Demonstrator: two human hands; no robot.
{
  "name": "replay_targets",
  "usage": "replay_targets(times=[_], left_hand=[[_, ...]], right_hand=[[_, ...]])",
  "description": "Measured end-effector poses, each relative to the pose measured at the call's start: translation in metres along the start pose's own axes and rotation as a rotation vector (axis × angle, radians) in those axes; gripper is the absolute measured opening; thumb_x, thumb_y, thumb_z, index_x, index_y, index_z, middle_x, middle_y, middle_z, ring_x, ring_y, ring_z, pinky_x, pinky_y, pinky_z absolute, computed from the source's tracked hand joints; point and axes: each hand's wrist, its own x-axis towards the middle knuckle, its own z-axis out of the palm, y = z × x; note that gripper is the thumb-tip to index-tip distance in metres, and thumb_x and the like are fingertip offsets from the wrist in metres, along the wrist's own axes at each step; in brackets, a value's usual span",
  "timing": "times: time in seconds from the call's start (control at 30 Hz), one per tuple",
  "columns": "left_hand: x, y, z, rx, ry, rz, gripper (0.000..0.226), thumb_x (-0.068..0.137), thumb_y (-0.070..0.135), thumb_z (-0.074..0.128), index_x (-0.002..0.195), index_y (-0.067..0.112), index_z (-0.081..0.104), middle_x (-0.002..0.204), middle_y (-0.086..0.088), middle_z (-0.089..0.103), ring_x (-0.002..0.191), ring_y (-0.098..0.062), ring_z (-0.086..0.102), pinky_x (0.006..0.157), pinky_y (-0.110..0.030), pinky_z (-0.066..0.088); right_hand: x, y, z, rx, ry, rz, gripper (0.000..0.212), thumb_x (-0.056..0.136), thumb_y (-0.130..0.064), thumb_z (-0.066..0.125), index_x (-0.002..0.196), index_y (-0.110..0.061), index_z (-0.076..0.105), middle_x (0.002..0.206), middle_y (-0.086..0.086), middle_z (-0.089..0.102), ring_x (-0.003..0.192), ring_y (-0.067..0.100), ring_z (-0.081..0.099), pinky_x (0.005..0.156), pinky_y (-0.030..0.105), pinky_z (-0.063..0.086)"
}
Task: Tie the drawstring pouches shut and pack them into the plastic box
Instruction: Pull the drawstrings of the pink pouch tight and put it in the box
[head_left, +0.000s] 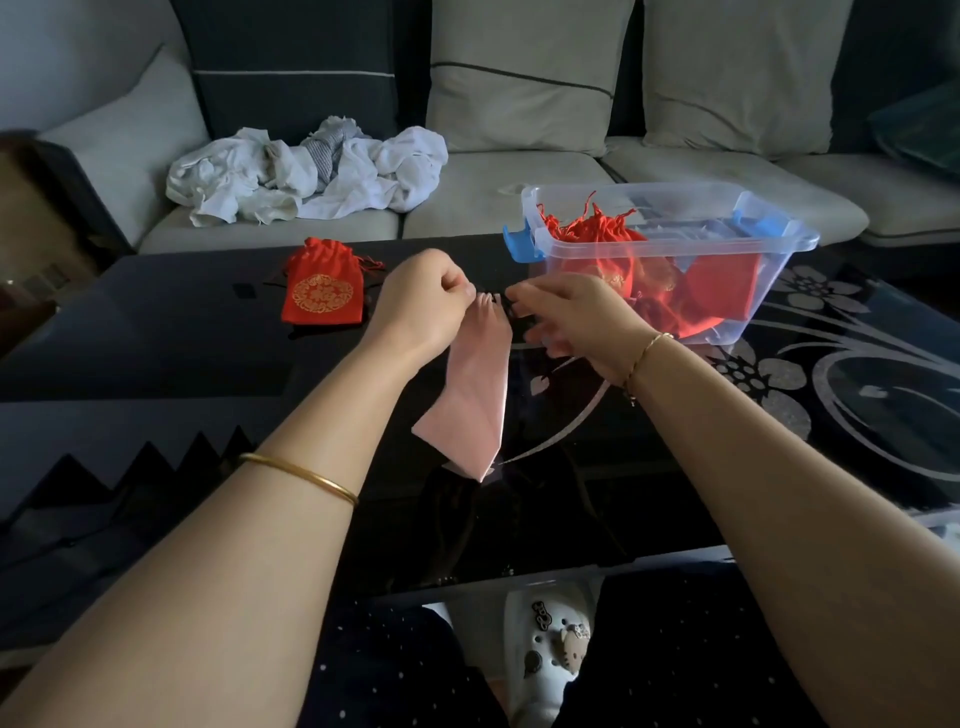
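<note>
L hand (423, 304): grip tight, thumb & fingers pinched on gathered neck of pink pouch (475, 384). R hand (569, 319): grip part-closed, thumb & forefinger on dark cord (510, 310) at same neck; other fingers loose, blurred. Pouch held up by neck betw. both hands, slanting down-left; lower corner at or just above worktop (156, 332), contact not clear. Cord thin, lost against dark glass; knot not readable. Red pouch (322, 293) w/ gold emblem flat on worktop, left of hands. Clear plastic box (779, 247), blue latches, on worktop far right; red pouches (597, 236) inside, count unclear. Worktop: black glass, pale flower pattern at right. Behind: grey sofa (519, 176) w/ heap of white cloth (311, 171).
</note>
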Motion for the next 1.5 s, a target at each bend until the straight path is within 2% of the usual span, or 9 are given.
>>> replay_targets(times=[0.13, 0.23, 0.33, 0.73, 0.9, 1.0, 1.17, 1.3, 1.5], left_hand=[[0.000, 0.016, 0.002, -0.187, -0.036, -0.031, 0.019, 0.091, 0.010, 0.052, 0.073, 0.011, 0.057, 0.069, -0.003, 0.060, 0.071, -0.019, 0.061, 0.081, -0.038, 0.056], [0.000, 0.027, 0.008, -0.325, -0.057, -0.051, 0.023, 0.091, 0.007, 0.052, 0.069, 0.013, 0.057, 0.067, -0.003, 0.058, 0.063, -0.013, 0.056, 0.073, -0.032, 0.056], [0.004, 0.039, 0.015, -0.423, -0.043, -0.070, 0.019, 0.091, 0.007, 0.052, 0.074, 0.009, 0.060, 0.068, -0.004, 0.058, 0.061, -0.010, 0.055, 0.065, -0.023, 0.055], [0.048, 0.097, 0.040, -0.480, 0.157, -0.028, 0.017, 0.089, 0.006, 0.046, 0.096, 0.013, 0.059, 0.091, 0.001, 0.061, 0.094, -0.022, 0.062, 0.086, -0.036, 0.053], [0.067, 0.111, 0.062, -0.369, 0.135, -0.017, 0.022, 0.089, 0.009, 0.044, 0.102, 0.007, 0.062, 0.107, -0.013, 0.066, 0.100, -0.029, 0.063, 0.072, -0.027, 0.044], [0.069, 0.111, 0.069, -0.311, 0.122, -0.016, 0.023, 0.090, 0.007, 0.045, 0.107, 0.009, 0.061, 0.112, -0.007, 0.063, 0.100, -0.023, 0.061, 0.077, -0.027, 0.047], [0.068, 0.091, 0.068, -0.287, 0.246, -0.029, 0.026, 0.088, 0.002, 0.043, 0.107, 0.007, 0.061, 0.114, -0.005, 0.061, 0.099, -0.016, 0.058, 0.081, -0.023, 0.045], [0.064, 0.058, 0.053, -0.242, 0.359, -0.093, 0.026, 0.090, 0.002, 0.043, 0.110, 0.005, 0.060, 0.116, -0.007, 0.059, 0.092, -0.010, 0.050, 0.077, -0.020, 0.039], [0.047, -0.020, 0.035, -0.119, 0.362, -0.238, 0.039, 0.083, -0.004, 0.037, 0.112, 0.005, 0.061, 0.121, -0.013, 0.057, 0.108, -0.021, 0.055, 0.082, -0.021, 0.039]], right_hand=[[-0.014, -0.001, -0.001, -0.172, -0.082, -0.063, 0.054, 0.085, -0.041, 0.063, 0.130, -0.014, 0.050, 0.102, -0.005, 0.065, 0.086, 0.010, 0.066, 0.061, 0.024, 0.054], [-0.018, 0.003, -0.007, -0.222, 0.077, -0.180, 0.019, 0.086, -0.026, 0.066, 0.095, -0.009, 0.065, 0.086, 0.006, 0.068, 0.079, 0.021, 0.067, 0.073, 0.038, 0.057], [-0.021, 0.004, -0.021, -0.272, 0.183, -0.216, 0.026, 0.087, -0.026, 0.063, 0.077, -0.002, 0.068, 0.077, 0.019, 0.067, 0.064, 0.019, 0.053, 0.065, 0.035, 0.049], [0.006, -0.043, -0.120, 0.056, 0.601, -0.207, 0.031, 0.088, -0.020, 0.060, 0.062, -0.004, 0.060, 0.040, 0.001, 0.052, 0.033, 0.010, 0.049, 0.040, 0.024, 0.043], [0.043, -0.054, -0.139, -0.219, 0.888, -0.217, 0.041, 0.094, -0.037, 0.045, 0.068, -0.008, 0.059, 0.057, 0.006, 0.063, 0.063, 0.030, 0.063, 0.055, 0.033, 0.047], [0.048, -0.044, -0.140, -0.512, 0.831, -0.067, 0.036, 0.096, -0.040, 0.042, 0.082, -0.011, 0.060, 0.077, 0.011, 0.056, 0.073, 0.032, 0.047, 0.062, 0.026, 0.028], [0.049, -0.021, -0.112, -0.781, 0.623, 0.055, 0.013, 0.086, -0.020, 0.050, 0.075, -0.016, 0.052, 0.090, 0.005, 0.062, 0.092, 0.027, 0.057, 0.079, 0.033, 0.029], [0.036, -0.033, -0.092, -0.686, 0.615, -0.082, 0.027, 0.083, -0.007, 0.048, 0.106, -0.011, 0.062, 0.109, 0.011, 0.065, 0.106, 0.033, 0.056, 0.086, 0.032, 0.039], [0.030, -0.057, 0.007, -0.563, 0.425, -0.351, 0.027, 0.086, -0.011, 0.044, 0.106, -0.012, 0.062, 0.102, 0.007, 0.066, 0.093, 0.028, 0.059, 0.073, 0.035, 0.049]])
